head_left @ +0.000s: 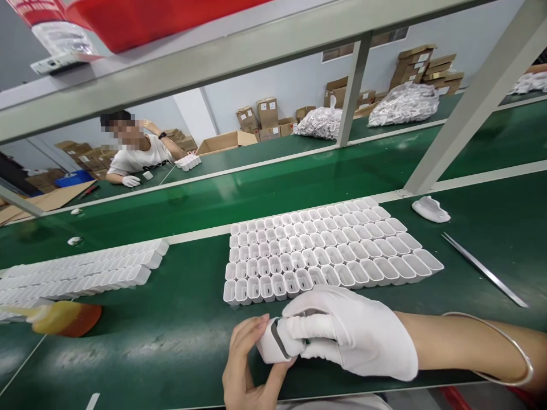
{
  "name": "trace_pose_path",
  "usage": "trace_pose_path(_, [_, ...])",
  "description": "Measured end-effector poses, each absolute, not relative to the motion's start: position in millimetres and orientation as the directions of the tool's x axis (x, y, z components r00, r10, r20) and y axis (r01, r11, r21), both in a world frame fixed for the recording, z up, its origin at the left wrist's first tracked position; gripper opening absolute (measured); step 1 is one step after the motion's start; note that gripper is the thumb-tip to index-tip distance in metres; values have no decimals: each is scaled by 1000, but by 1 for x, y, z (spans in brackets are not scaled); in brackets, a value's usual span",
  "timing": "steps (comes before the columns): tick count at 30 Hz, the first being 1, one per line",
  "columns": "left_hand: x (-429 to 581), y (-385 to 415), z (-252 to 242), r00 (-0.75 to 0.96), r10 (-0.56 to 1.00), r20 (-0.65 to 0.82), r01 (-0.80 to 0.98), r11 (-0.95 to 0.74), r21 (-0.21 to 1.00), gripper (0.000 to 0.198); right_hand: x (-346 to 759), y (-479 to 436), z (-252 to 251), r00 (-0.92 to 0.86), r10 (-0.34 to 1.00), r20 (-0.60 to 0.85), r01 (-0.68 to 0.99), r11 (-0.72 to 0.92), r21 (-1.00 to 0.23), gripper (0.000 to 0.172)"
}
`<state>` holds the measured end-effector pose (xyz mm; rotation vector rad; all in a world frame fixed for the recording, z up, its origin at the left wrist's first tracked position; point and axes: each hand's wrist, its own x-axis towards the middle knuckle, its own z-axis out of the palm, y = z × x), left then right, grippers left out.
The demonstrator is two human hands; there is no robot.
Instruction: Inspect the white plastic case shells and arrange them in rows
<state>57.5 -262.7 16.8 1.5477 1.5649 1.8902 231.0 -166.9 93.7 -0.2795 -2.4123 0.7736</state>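
My bare left hand (pixel 245 364) grips a small white plastic housing (pixel 270 345) between its thumb and fingers. A dark curved strip or gap runs across the housing near its right end. My right hand (pixel 354 333), in a white glove, closes its fingers on that right end, so part of the piece is hidden. Just beyond my hands, open-topped white plastic housings (pixel 320 259) stand in several tight rows; small dark slots show inside many of them.
A yellow-orange squeeze bottle (pixel 68 318) lies at the left, beside more white housings (pixel 85 276). Tweezers (pixel 485 270) and a crumpled white glove (pixel 431 209) rest at the right. Metal posts (pixel 470 97) rise past the conveyor (pixel 256 185). A co-worker (pixel 139 151) sits across it.
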Motion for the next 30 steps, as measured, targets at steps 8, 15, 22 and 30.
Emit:
trace_pose_path(8, [61,-260,15,-449,716,535,299,-444,845,35,228,-160,94,-915,244,322,20,824,-566,17])
trace_pose_path(15, [64,-262,17,-505,713,486,212,-443,871,37,232,-166,97,-884,285,371,28,824,-566,30])
trace_pose_path(22, [78,-262,23,-468,762,447,125,-444,887,40,227,-162,87,-827,561,36,63,156,-986,78])
trace_pose_path(30, [88,-257,32,-429,774,466,113,-466,877,40,217,-150,55,-977,206,-57,-34,-411,-911,131])
